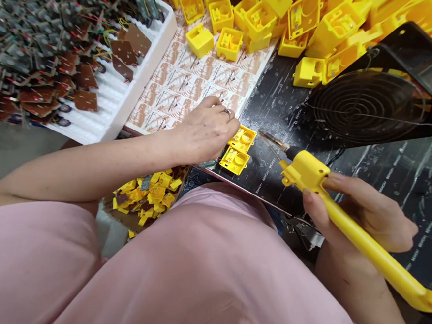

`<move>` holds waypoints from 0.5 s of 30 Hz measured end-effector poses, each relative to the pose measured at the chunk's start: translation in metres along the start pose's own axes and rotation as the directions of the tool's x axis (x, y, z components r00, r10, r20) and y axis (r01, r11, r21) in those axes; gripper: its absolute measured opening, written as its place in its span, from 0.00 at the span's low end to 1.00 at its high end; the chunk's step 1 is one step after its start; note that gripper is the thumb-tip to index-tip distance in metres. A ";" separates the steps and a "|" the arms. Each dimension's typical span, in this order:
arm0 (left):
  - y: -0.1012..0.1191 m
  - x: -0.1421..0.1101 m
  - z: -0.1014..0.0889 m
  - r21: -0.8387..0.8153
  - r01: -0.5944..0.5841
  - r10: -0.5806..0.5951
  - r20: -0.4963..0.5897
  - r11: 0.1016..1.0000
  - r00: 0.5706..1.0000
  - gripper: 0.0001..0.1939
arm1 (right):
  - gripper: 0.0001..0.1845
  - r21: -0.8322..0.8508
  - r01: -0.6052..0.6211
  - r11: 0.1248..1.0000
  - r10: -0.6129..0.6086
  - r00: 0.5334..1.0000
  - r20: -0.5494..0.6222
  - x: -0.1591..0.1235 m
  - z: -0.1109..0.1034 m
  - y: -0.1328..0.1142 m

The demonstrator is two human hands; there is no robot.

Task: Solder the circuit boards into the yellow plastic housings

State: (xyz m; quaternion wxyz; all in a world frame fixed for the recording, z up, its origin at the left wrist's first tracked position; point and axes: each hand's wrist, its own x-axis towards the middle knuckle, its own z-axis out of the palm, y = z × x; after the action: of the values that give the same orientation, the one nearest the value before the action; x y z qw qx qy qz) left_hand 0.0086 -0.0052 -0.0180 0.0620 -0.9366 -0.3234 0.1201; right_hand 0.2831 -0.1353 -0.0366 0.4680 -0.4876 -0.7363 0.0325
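My right hand [368, 207] is wrapped round a yellow soldering gun [348, 218], its metal tip pointing left over the black bench. Just left of that tip lie two small open yellow plastic cases, a farther case [246, 138] and a nearer case [235, 160], with a round speaker-like grille in each. Above the farther case my left hand [213, 129] is bent, fingers drawn together at the case's left side; its fingertips are hidden, so what they pinch does not show. A bit of green circuit board [210, 163] with thin wires shows below that hand.
A white foam tray [131, 102] heaped with wired circuit boards stands at left. Many yellow cases [261, 22] are piled along the back. A black fan [368, 103] with a wire guard stands at back right. Below the bench edge, a box holds small yellow parts [150, 194].
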 end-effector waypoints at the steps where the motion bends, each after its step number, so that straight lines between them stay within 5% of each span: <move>1: -0.002 -0.001 0.000 -0.034 0.006 -0.006 -0.013 0.999 1.000 0.15 | 0.33 -0.018 -0.012 1.000 0.011 0.997 -0.073 -0.003 0.002 0.000; 7: -0.028 -0.009 -0.012 -0.406 0.006 -0.077 -0.158 0.914 0.984 0.21 | 0.32 -0.017 -0.135 0.991 0.126 0.960 -0.251 -0.016 0.005 0.003; 11: -0.015 0.001 -0.009 -0.468 -0.226 0.156 -0.184 0.854 0.970 0.30 | 0.25 -0.045 -0.106 0.993 0.077 0.903 -0.422 -0.017 0.002 0.016; 15: -0.004 -0.006 -0.006 -0.366 -0.298 0.303 -0.044 0.882 0.952 0.19 | 0.26 -0.067 -0.101 0.993 0.053 0.859 -0.509 -0.025 0.000 0.030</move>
State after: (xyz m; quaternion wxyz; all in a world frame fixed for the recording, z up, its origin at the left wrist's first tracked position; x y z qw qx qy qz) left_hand 0.0035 -0.0059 -0.0101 -0.1367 -0.9692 -0.1917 0.0724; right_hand 0.3058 -0.1381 -0.0678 0.6203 -0.5290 -0.5683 -0.1115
